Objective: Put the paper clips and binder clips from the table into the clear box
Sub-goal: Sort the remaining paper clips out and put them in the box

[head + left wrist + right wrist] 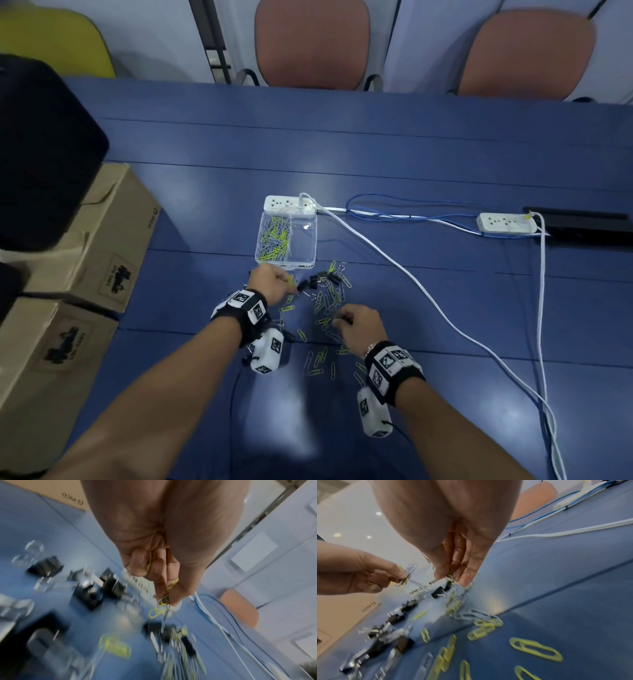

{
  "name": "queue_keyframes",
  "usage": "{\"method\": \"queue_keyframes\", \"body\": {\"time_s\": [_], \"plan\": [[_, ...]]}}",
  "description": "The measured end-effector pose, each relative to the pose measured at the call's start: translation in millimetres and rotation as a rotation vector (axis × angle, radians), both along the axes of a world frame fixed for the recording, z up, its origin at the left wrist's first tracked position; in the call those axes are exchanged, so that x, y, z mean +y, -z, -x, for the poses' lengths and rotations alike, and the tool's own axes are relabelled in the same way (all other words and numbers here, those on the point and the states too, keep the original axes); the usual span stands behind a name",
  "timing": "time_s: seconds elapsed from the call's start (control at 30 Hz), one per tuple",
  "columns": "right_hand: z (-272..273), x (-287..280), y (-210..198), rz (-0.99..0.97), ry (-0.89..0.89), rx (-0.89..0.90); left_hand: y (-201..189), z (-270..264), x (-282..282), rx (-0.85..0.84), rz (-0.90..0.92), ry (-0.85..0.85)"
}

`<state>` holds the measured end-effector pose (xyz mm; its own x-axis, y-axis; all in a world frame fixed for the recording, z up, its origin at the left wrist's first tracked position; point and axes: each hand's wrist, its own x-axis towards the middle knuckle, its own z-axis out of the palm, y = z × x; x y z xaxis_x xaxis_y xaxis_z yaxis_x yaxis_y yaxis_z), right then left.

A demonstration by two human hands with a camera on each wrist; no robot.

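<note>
Left hand (270,284): fingers curled, pinching a small bunch of paper clips (158,612), yellow and silver, between thumb and fingertips; the bunch hangs clear of the worktop (445,154). The hand sits just in front of the near wall of the clear box (310,240).

Right hand (361,325): fingers drawn together and pointing down into the clip pile, with a few clips pinched at the fingertips (465,580), which meet the heap on the worktop.

Clear box: stands open on the blue worktop, touching or just beside a white power strip (289,203) at its far side. Its left half holds a layer of yellow and silver clips; its right half shows bare floor.

Loose paper clips (329,301): scattered between the two hands and towards the near edge, yellow and silver mixed, lying flat.

Binder clips (325,279): black, with silver handles, grouped near the front of the box and to the left of the paper clip pile; the exact count cannot be told owing to blur.

Other items: a second power strip (507,223) well to the right, white and blue cables (394,214) running between the strips, two cardboard boxes (102,236) at the left edge, and chairs (311,44) beyond the far edge.
</note>
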<state>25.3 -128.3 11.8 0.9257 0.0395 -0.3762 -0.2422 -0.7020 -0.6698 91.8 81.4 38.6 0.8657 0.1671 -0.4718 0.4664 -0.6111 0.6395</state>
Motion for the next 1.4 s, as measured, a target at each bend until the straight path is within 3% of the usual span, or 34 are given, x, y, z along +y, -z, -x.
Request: {"method": "queue_keyframes", "body": {"time_s": [0.2, 0.5, 0.6, 0.83, 0.93, 1.07, 1.2, 1.3, 1.4], "plan": [[-27, 24, -23, -0.096, 0.023, -0.076, -23, -58, 33, -0.093, -0.039, -0.184], [-99, 59, -45, -0.115, 0.042, -0.086, 3, -110, 33, -0.02, -0.112, -0.13], [-132, 78, -51, -0.099, 0.047, -0.079, 11, -117, 36, 0.002, -0.005, -0.147], [-211, 135, -30, 0.063, -0.051, -0.003, 0, -111, 57, -0.108, 0.355, -0.4], [-227, 151, -18, 0.151, -0.076, -0.013, 2, -104, 68, -0.191, 0.364, -0.472], [-233, 157, -15, 0.205, -0.106, 0.05, 12, -95, 84, -0.202, 0.286, -0.402], [-227, 146, -27, 0.081, -0.064, 0.048, 5, -83, 80, -0.209, 0.144, -0.281], [-206, 128, -45, -0.048, -0.006, -0.049, 5, -69, 69, -0.211, 0.001, -0.141], [-168, 97, -50, -0.027, -0.021, -0.156, 7, -47, 48, -0.144, -0.126, 0.071]]}}
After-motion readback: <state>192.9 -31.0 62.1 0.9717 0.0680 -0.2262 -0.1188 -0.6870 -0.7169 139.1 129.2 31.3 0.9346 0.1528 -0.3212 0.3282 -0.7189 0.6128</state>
